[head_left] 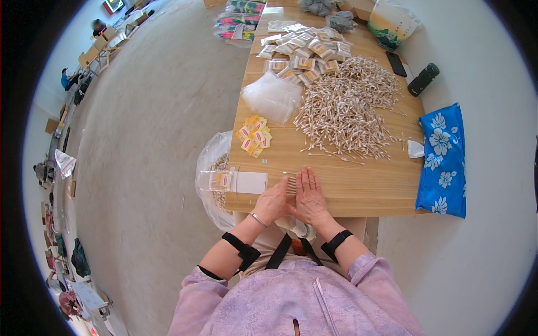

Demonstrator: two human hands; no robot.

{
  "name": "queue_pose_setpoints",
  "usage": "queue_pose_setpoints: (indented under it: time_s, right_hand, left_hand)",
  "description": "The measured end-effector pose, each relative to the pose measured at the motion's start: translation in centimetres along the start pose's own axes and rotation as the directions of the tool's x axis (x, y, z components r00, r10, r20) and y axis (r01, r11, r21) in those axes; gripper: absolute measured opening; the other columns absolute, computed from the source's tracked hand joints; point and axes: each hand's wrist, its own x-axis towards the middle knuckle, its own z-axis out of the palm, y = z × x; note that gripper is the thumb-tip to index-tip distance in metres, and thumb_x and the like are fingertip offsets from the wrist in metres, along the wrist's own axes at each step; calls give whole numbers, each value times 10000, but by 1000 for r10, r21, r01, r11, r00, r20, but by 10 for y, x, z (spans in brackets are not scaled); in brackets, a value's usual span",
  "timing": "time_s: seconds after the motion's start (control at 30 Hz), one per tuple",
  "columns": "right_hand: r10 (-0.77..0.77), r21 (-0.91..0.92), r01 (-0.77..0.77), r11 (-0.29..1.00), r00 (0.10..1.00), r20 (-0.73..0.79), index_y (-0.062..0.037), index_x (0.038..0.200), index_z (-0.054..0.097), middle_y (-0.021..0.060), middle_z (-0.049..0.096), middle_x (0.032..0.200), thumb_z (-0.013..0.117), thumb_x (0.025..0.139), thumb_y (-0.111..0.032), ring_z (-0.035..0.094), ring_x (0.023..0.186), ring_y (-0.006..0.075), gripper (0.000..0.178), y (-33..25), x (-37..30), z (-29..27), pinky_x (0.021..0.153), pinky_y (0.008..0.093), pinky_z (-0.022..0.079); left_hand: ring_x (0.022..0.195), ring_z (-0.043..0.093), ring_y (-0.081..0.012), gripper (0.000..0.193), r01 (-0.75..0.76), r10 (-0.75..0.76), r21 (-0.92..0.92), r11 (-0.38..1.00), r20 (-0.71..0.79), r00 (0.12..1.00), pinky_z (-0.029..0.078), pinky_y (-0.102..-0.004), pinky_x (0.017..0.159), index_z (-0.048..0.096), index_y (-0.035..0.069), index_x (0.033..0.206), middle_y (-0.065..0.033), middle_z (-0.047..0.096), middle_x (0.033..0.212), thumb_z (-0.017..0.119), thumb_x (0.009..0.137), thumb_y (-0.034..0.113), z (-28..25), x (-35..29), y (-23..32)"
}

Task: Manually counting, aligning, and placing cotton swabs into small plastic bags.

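A small row of cotton swabs (291, 185) lies between my two hands at the table's near edge. My left hand (273, 200) is closed against the row's left side, its thumb reaching toward the other hand. Laid flat along the right side is my right hand (310, 197), its fingers stretched out. Left of them lie a white rectangular piece (252, 182) and a clear packet of swabs with a yellow label (220, 180). Beyond my hands spreads a large heap of loose cotton swabs (350, 103).
Yellow cards (255, 136), clear plastic bags (273, 97) and filled packets (305, 47) lie along the table's left side. On the right are a phone (396, 64), a dark bottle (423, 79) and a blue flowered pouch (443, 162). A clear sack (203, 193) hangs at the left edge.
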Motion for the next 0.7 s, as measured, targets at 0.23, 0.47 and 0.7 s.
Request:
queue_pose_setpoints:
  time_s: [0.23,0.47,0.7]
  right_hand:
    - [-28,-48,28,998,1000,-10,115,1401,206,292,176,1480,627,748,-495,129,1410,397,987,1,-2,1,1153,480,105]
    - [-17,-16,17,1000,1000,-8,103,1415,178,276,163,1490,647,742,-483,117,1414,390,1008,-3,-8,1,1157,472,90]
    - [32,9,-32,999,997,74,101,1421,164,272,126,1504,614,769,-518,79,1423,384,1005,-13,-6,-2,1159,469,63]
  left_hand:
    - [880,614,-418,616,34,-32,23,999,-97,995,493,-459,749,326,22,1351,-252,629,987,607,809,101,1,1,8]
    - [982,593,-352,587,161,-163,-37,986,-55,985,484,-408,817,386,31,1330,-208,601,1077,635,811,145,-1,2,13]
    - [1273,406,-290,406,-191,-254,-643,742,-533,807,278,-342,1084,464,-10,1314,-184,475,1320,475,930,123,41,21,-12]
